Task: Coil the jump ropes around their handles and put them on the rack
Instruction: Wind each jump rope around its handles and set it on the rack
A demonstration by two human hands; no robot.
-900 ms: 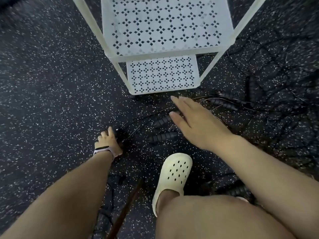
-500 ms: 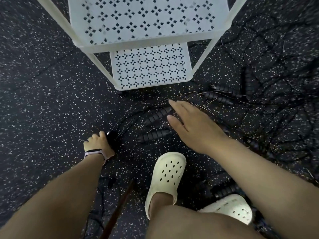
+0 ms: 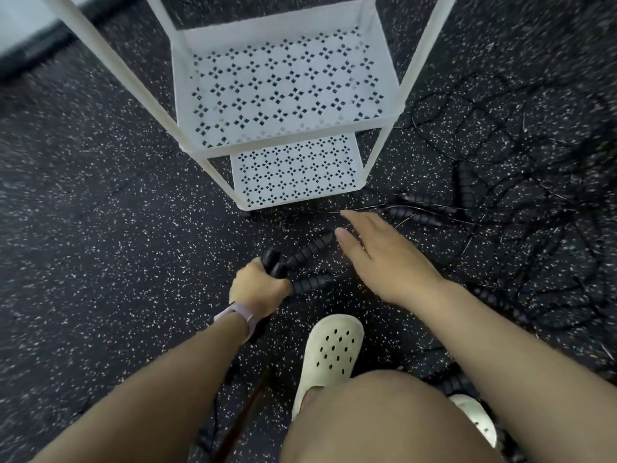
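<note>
Item: left hand (image 3: 258, 289), fingers curled tight round a pair of black ribbed jump-rope handles (image 3: 274, 262), whose upper ends stick out above the fist; a pale lilac wristband (image 3: 241, 317) sits on that wrist. Item: two further ribbed handles (image 3: 309, 250) lying on the floor just right of the fist, one angled up toward the right hand, the other (image 3: 312, 282) lower and nearly level, its near end touching or hidden by the fist. Item: right hand (image 3: 384, 259), released, fingers straight and together, palm down, held over the floor with its fingertips near the foot of the rack; whether it touches anything cannot be told. Item: white rack (image 3: 354, 190), metal, with perforated shelves in a diamond pattern, the two visible shelves bare, standing upright just beyond both hands. Item: loose tangle of black jump ropes (image 3: 494, 202) with more ribbed handles, spread on the floor to the right of the rack and the right hand. Item: floor (image 3: 100, 212), dark rubber with white speckles. Item: cream perforated clog (image 3: 330, 352) on a foot between the forearms; a second clog (image 3: 475, 417) partly seen at lower right beside a bare knee.
</note>
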